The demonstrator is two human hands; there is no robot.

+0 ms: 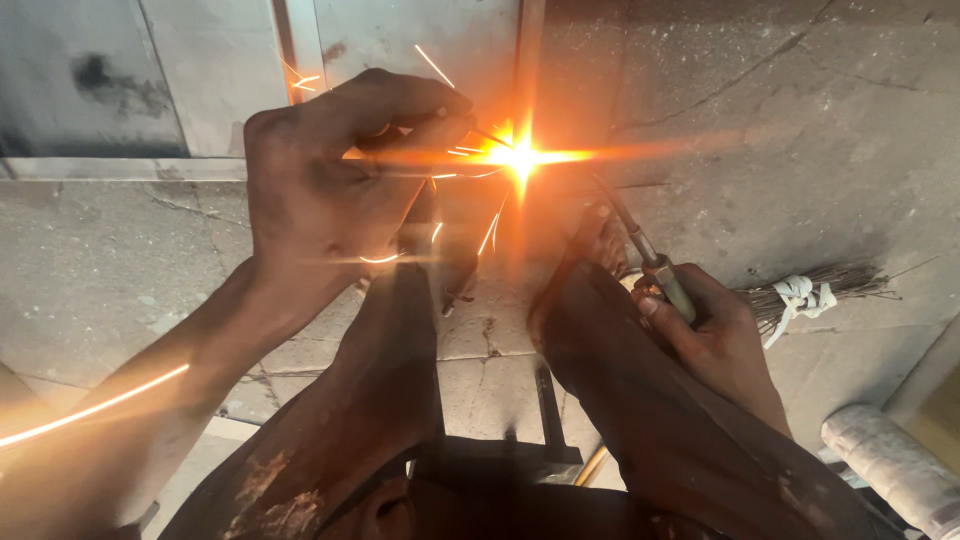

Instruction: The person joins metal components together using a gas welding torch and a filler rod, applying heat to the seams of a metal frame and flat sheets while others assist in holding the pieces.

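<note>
Here, as I read it from my seat:
Weld arc (520,157): blazing upper centre, where the rod tip meets the metal frame (300,40); sparks fly outward.
Electrode holder (668,285): right of centre, rod angled up-left into the arc, I judge to keep the fingers away from the heat.
Right hand (715,345): grip wrapped tight round the holder's handle.
Left hand (340,170): upper left of centre, grip curled, apparently pinching a thin piece beside the arc; I can't tell exactly.
Floor (820,130): cracked concrete.
Broom (810,293): right edge, lying flat.
</note>
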